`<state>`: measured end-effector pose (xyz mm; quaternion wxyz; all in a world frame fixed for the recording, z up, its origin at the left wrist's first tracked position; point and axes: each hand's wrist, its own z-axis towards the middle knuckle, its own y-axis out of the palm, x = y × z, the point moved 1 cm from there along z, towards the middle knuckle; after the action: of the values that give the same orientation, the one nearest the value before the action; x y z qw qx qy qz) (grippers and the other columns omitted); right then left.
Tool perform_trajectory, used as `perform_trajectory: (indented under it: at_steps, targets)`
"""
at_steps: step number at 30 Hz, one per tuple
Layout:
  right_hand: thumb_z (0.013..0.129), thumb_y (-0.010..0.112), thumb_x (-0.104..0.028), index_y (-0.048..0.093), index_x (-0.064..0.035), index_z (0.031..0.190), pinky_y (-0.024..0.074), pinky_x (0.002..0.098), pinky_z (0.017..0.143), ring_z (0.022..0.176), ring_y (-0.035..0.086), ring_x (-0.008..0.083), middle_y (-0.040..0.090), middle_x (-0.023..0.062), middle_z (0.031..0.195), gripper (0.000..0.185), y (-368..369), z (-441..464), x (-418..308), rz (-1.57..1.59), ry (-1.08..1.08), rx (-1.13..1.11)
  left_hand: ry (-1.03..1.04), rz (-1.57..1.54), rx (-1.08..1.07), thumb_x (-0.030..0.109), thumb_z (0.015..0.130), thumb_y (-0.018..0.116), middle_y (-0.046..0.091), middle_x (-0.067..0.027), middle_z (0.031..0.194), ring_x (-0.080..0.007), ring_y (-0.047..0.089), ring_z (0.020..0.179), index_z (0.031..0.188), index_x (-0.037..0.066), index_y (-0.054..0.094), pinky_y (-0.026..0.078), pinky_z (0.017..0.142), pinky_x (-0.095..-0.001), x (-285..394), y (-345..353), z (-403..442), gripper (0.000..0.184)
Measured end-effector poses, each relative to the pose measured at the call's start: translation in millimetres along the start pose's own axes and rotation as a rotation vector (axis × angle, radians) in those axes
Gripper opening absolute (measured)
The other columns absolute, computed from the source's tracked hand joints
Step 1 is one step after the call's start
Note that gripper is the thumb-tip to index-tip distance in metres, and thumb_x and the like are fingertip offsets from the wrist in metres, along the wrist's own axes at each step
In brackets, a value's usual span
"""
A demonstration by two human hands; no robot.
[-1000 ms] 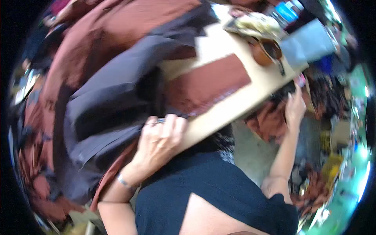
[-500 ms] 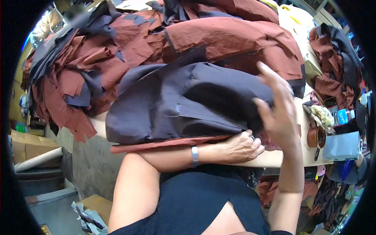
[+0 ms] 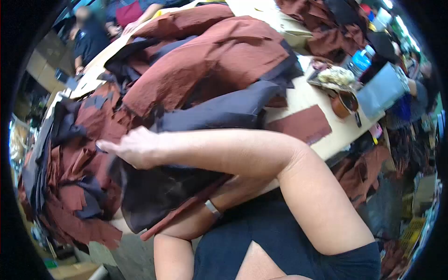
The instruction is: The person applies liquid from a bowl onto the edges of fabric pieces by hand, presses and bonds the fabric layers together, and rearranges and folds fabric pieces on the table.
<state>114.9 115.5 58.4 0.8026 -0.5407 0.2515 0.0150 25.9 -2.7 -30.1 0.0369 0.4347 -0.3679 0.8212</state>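
My right arm reaches across to the left over the work. Its hand (image 3: 135, 147), slightly blurred, has most fingers curled at the upper left edge of a large dark cloth piece (image 3: 154, 191), with one finger pointing left. The dark cloth is bunched on both sides of my right forearm. A reddish-brown cloth edge (image 3: 186, 205) shows beneath it, along my left forearm. My left arm, with a silver bracelet (image 3: 213, 208) at the wrist, lies low across the front. My left hand (image 3: 261, 183) is mostly hidden behind my right arm, its fingers out of sight.
Reddish-brown and dark cloth (image 3: 210, 60) is heaped across the table (image 3: 303, 100). A flat reddish-brown piece (image 3: 303, 125) lies to the right, near a brown cup (image 3: 344, 103), a blue-labelled bottle (image 3: 361, 60) and a grey box (image 3: 380, 91). Another person (image 3: 91, 44) is at the far left.
My right hand has swung from the right side across to the left edge of the dark cloth. My left hand has become mostly covered by that arm. The view has turned.
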Motion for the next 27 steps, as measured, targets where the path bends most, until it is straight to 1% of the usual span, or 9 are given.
perform_trajectory:
  at_steps: [3, 6, 8, 11, 15, 16, 21, 25, 27]
  targets:
    - [0.076, 0.054, -0.014, 0.03, -0.0007, 0.137, 0.0494, 0.0413, 0.059, 0.07, 0.063, 0.0285, 0.063, 0.0139, 0.077, 0.066, -72, -11, 21, -0.252, 0.084, 0.34, 0.238, 0.745, -0.354, 0.01, 0.078, 0.052, 0.059, -0.0064, 0.082, -0.0189, 0.058, 0.077, 0.089, 0.006, 0.059, 0.047, 0.077, -0.0386, 5, -6, -6, 0.013]
    - [0.072, 0.06, -0.023, 0.039, 0.0065, 0.128, 0.0505, 0.0414, 0.062, 0.073, 0.063, 0.0312, 0.062, 0.0177, 0.077, 0.066, -165, -71, 53, -0.813, 0.245, 0.745, 0.471, 0.927, -0.107, 0.011, 0.077, 0.055, 0.057, -0.0044, 0.085, -0.0193, 0.054, 0.092, 0.088, 0.008, 0.061, 0.039, 0.092, -0.0418, 31, -54, -1, 0.014]
    - [0.07, 0.049, 0.008, 0.04, -0.0044, 0.132, 0.0485, 0.0452, 0.071, 0.081, 0.061, 0.0414, 0.062, 0.026, 0.095, 0.064, -222, -125, 72, -0.553, 0.42, 0.847, 0.335, 1.035, 0.106, 0.012, 0.076, 0.056, 0.056, -0.0065, 0.087, -0.0236, 0.052, 0.099, 0.091, 0.012, 0.063, 0.035, 0.098, -0.0429, 14, -89, -11, 0.017]
    - [0.069, 0.046, 0.009, 0.023, 0.0, 0.139, 0.0465, 0.0461, 0.077, 0.089, 0.058, 0.046, 0.057, 0.034, 0.1, 0.074, -237, -210, 79, -0.603, 0.223, 1.348, 0.262, 1.399, 0.091, 0.013, 0.074, 0.058, 0.057, -0.0114, 0.093, -0.0318, 0.047, 0.11, 0.092, 0.013, 0.064, 0.032, 0.104, -0.0429, 12, -165, -7, 0.019]
    - [0.074, 0.073, -0.008, 0.005, -0.0071, 0.145, 0.0464, 0.0347, 0.085, 0.092, 0.062, 0.0267, 0.052, 0.0251, 0.121, 0.099, -162, -287, 69, -0.213, 0.581, 1.268, 0.125, 1.753, -0.008, 0.011, 0.075, 0.055, 0.058, -0.0124, 0.104, -0.0289, 0.046, 0.116, 0.091, 0.008, 0.065, 0.031, 0.106, -0.0413, 8, -241, 9, 0.019]
    - [0.073, 0.069, -0.007, 0.001, -0.0063, 0.145, 0.0471, 0.0365, 0.064, 0.065, 0.058, 0.0284, 0.059, 0.0143, 0.073, 0.099, -136, -302, 74, -0.321, 0.466, 1.268, 0.144, 1.815, -0.054, 0.01, 0.076, 0.054, 0.058, -0.0123, 0.106, -0.0272, 0.046, 0.117, 0.091, 0.007, 0.064, 0.031, 0.106, -0.0407, 5, -257, 11, 0.019]
    - [0.08, 0.061, 0.001, 0.001, -0.0096, 0.147, 0.0418, 0.0199, 0.062, 0.063, 0.047, 0.0057, 0.058, 0.0042, 0.079, 0.091, -40, -352, 12, 0.376, 0.845, 1.047, 0.051, 1.813, -0.158, 0.004, 0.078, 0.05, 0.057, -0.0098, 0.112, -0.0245, 0.043, 0.123, 0.09, 0.002, 0.062, 0.03, 0.108, -0.0391, 10, -309, 13, 0.017]
    - [0.081, 0.06, 0.001, 0.014, -0.0075, 0.146, 0.0422, 0.0199, 0.064, 0.064, 0.047, 0.006, 0.058, 0.0032, 0.079, 0.08, -33, -387, 11, 0.309, 0.908, 1.022, -0.623, 1.626, 0.058, 0.001, 0.079, 0.05, 0.06, -0.0113, 0.107, -0.0283, 0.053, 0.112, 0.094, 0.004, 0.059, 0.04, 0.095, -0.0394, 32, -304, 26, 0.018]
    - [0.081, 0.06, 0.0, 0.021, -0.0076, 0.144, 0.0431, 0.0207, 0.062, 0.062, 0.048, 0.0066, 0.058, 0.0034, 0.077, 0.074, -41, -390, 20, 0.204, 0.9, 1.02, -0.199, 1.464, 0.251, 0.002, 0.08, 0.052, 0.061, -0.013, 0.106, -0.0298, 0.057, 0.103, 0.099, 0.005, 0.059, 0.042, 0.092, -0.0383, 46, -253, 35, 0.021]
